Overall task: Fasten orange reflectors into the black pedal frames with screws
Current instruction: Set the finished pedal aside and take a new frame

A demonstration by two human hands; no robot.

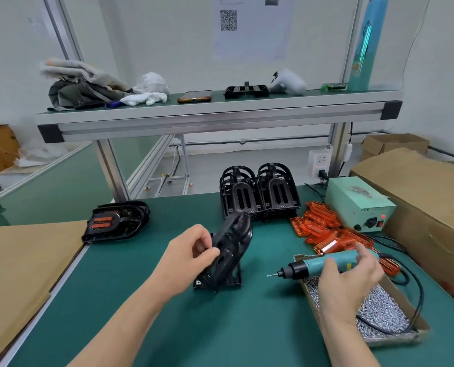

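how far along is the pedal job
Done: one pedal at far left shows orange reflectors fitted. In hand: the left hand grips a black frame, the right hand holds the screwdriver. Left: two stacks of bare frames and a pile of loose reflectors.

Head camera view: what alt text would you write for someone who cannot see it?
A person's left hand holds a black pedal frame tilted on a green table while the right hand holds a teal electric screwdriver over a tray of screws. Orange reflectors and stacked black frames lie behind.
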